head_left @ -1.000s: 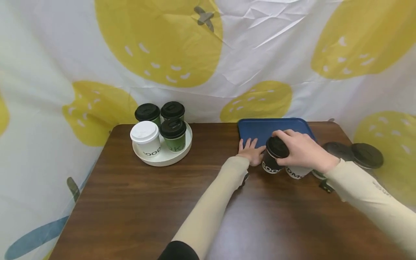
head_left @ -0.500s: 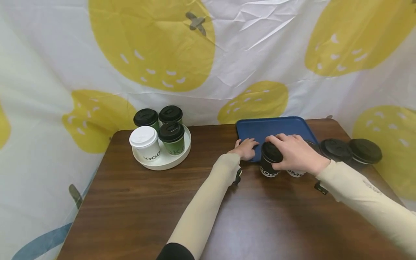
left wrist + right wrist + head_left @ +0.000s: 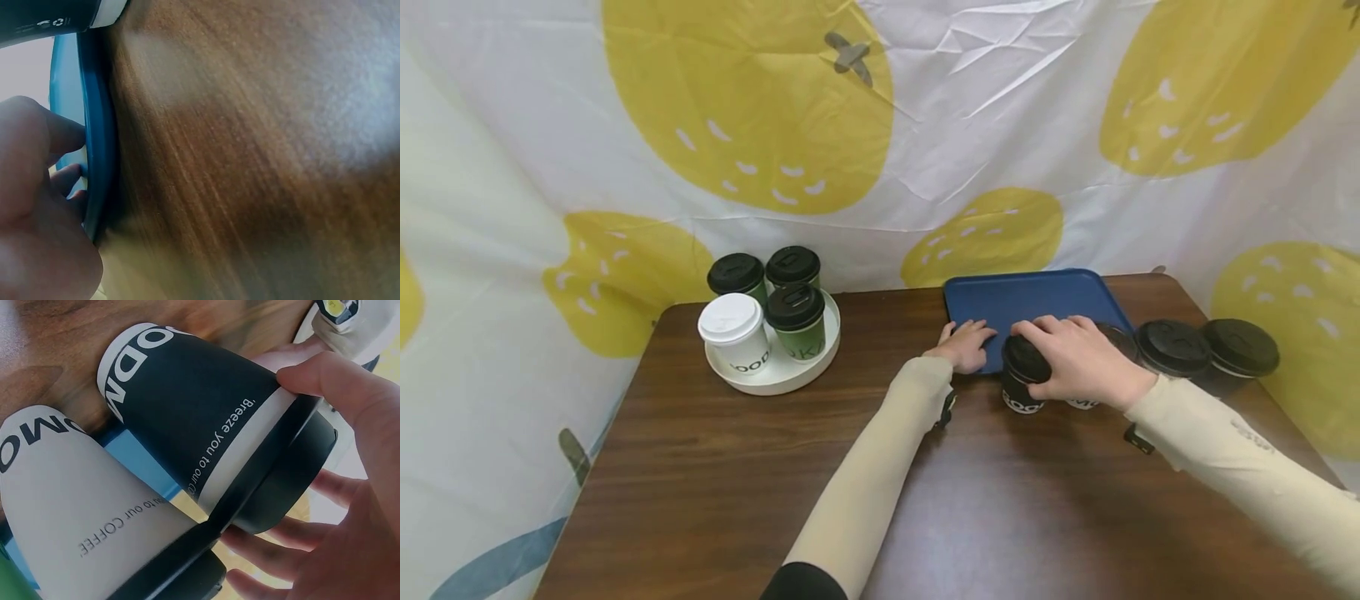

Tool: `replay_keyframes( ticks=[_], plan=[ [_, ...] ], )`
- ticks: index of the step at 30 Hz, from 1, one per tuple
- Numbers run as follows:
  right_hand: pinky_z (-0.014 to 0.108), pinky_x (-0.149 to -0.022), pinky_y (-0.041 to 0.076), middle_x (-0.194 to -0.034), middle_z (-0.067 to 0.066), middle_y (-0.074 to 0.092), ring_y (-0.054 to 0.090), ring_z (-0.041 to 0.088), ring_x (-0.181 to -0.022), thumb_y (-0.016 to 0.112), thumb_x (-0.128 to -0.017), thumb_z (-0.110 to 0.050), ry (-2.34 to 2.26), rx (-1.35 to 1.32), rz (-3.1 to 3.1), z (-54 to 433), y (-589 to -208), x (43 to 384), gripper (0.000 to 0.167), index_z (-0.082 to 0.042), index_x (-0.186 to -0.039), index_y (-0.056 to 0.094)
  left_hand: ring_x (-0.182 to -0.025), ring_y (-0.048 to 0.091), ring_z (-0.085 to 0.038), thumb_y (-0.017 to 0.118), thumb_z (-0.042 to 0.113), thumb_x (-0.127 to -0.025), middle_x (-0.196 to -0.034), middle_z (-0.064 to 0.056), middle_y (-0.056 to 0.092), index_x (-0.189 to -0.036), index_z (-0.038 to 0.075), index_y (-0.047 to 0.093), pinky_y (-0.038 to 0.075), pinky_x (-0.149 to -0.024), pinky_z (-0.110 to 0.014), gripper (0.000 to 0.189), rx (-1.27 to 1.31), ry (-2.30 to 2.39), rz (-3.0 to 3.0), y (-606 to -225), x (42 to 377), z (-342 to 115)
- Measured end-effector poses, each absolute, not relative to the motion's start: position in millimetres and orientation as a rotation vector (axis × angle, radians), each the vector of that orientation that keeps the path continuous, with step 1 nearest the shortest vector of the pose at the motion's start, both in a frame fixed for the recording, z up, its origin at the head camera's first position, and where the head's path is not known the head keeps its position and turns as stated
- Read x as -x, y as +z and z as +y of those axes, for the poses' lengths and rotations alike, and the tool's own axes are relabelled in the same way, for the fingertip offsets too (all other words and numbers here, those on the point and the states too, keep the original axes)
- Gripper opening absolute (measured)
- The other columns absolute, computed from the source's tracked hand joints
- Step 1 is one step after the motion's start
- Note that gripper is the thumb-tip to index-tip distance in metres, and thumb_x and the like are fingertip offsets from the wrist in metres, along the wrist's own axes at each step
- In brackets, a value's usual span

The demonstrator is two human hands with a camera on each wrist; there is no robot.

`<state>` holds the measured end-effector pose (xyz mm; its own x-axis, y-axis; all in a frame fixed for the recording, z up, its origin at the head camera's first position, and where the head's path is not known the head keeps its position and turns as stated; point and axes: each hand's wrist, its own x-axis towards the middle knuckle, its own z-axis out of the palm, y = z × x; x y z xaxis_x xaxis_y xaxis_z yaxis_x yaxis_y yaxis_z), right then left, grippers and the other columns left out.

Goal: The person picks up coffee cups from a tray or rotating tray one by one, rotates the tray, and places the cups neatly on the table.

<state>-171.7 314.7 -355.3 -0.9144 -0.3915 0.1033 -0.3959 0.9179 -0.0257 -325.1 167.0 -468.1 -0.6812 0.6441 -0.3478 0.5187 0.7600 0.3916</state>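
My right hand (image 3: 1082, 358) grips a black paper coffee cup (image 3: 181, 406) from above, thumb and fingers around its dark lid (image 3: 1026, 357). The cup stands upright on the table, near the front edge of a blue tray (image 3: 1030, 296). Close beside it is a white coffee cup (image 3: 81, 494) with a dark lid, mostly covered by my right hand in the head view. My left hand (image 3: 966, 346) holds the tray's near left corner. In the left wrist view its fingers (image 3: 65, 134) bend over the rim; part of that hand is out of frame.
Two more dark-lidded cups, one with a lid (image 3: 1172, 346) and another lid (image 3: 1242, 346) showing, stand right of my right hand. At the back left, a round white tray (image 3: 775, 385) bears several green cups and a white cup (image 3: 735, 333). A patterned cloth (image 3: 1000, 125) hangs behind the table.
My left hand has gone from spread fingers to bent ones over the tray's corner. My right hand stays on the black cup's lid. The head view has shifted slightly.
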Motion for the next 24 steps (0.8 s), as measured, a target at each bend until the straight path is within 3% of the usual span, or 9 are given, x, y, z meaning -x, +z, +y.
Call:
replay_keyframes(
  ticks=[13,20,24],
  plan=[
    [0.064,-0.103,0.047,-0.131,0.023,0.067,0.066,0.042,-0.116,0.088,-0.076,-0.035,0.040,-0.654,-2.940,306,-362,171,0.080,-0.005,-0.143,0.055,-0.166,0.006,-0.020,0.034,0.019,-0.108,-0.177,0.001,0.013,-0.165,0.026,0.029,-0.002,-0.135,-0.041,0.057,-0.895,0.364,2.497,-453,313,142],
    [0.066,-0.103,0.045,-0.134,0.025,0.065,0.065,0.043,-0.119,0.089,-0.075,-0.034,0.030,-0.656,-2.916,306,-364,167,0.089,-0.004,-0.149,0.050,-0.165,0.009,-0.033,0.034,0.016,-0.109,-0.176,-0.010,0.016,-0.164,0.018,0.031,0.010,-0.135,-0.043,0.056,-1.036,0.442,2.565,-439,299,118],
    [0.070,-0.106,0.042,-0.138,0.031,0.062,0.062,0.048,-0.123,0.090,-0.076,-0.032,0.025,-0.634,-2.950,310,-364,164,0.093,-0.003,-0.152,0.046,-0.162,0.023,-0.034,0.040,0.017,-0.109,-0.171,-0.017,0.028,-0.161,0.009,0.036,0.020,-0.133,-0.042,0.053,-1.081,0.573,2.551,-432,281,82]
  ],
)
